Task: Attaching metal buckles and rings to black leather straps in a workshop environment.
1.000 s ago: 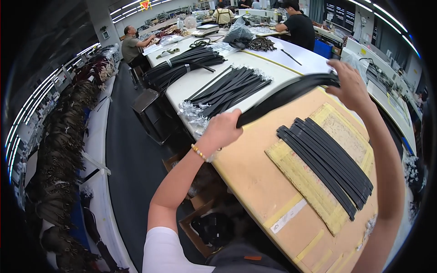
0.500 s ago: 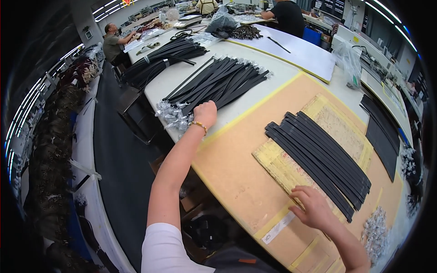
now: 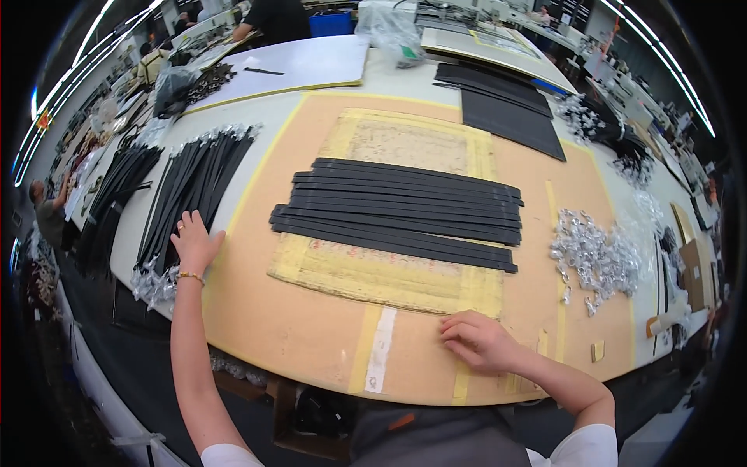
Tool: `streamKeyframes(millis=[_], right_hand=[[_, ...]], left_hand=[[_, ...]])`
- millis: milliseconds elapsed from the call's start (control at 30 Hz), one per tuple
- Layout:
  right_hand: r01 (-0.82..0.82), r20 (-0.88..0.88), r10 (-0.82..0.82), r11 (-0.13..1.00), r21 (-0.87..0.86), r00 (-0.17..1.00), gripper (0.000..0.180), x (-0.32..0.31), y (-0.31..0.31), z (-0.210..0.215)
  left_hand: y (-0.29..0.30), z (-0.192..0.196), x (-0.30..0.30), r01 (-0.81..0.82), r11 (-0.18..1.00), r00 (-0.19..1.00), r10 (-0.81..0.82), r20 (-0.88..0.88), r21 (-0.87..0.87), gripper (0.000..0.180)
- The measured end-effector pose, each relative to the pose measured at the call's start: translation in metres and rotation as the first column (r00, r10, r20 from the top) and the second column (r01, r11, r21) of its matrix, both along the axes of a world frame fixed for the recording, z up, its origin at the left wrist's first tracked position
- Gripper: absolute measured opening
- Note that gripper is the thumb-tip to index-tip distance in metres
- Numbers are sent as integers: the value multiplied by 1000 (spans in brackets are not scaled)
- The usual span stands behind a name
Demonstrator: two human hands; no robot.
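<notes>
My left hand [image 3: 196, 243] is open, its fingers spread, at the right edge of a pile of black straps [image 3: 194, 175] whose ends carry clear plastic wrap [image 3: 154, 285]. Nothing shows in its grasp. Loosely bent, my right hand [image 3: 482, 340] hovers or rests by the near edge of a worn, yellow-taped board [image 3: 366, 284]; I see nothing held in it. Across that board lies a row of flat black straps [image 3: 405, 204], side by side with slightly staggered ends. Neither hand touches this row.
Small clear-wrapped pieces [image 3: 595, 261] are heaped on the right. Darker strap bundles [image 3: 120, 194] lie far left. Behind the board are a black sheet [image 3: 510, 124], a white panel [image 3: 288, 66] and a clear plastic bag [image 3: 391, 35]. Other people work farther back.
The view has swung to the right. My left hand, earlier closed over the strap pile, has its fingers spread now. My right hand's fingers are more bent. The strap row looks unchanged.
</notes>
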State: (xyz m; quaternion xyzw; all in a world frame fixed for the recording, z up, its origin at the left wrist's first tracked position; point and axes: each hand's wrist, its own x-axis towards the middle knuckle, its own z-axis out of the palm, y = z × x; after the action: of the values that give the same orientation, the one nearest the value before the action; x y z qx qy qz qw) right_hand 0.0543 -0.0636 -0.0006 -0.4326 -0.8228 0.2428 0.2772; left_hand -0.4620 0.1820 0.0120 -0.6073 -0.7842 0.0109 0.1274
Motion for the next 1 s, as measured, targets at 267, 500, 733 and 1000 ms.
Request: streamKeyframes(millis=[267,500,733,1000], right_hand=[[205,-186,-224,972,-117,957,12,47,-42,-15],[268,-234,-277,961,-72,932,12,65,-48,-25],[389,-517,-631,770,-505,578,22,83,-49,-28],[326,-639,-655,756,-568,403,31,181,88,17]], left_hand=[[18,-19,244,756,605,575,-796,188,250,64],[55,-51,372,755,609,569,-793,220,244,78],[52,-52,380,715,698,659,-691,297,38,80],[1,-48,352,717,695,658,-697,286,44,83]])
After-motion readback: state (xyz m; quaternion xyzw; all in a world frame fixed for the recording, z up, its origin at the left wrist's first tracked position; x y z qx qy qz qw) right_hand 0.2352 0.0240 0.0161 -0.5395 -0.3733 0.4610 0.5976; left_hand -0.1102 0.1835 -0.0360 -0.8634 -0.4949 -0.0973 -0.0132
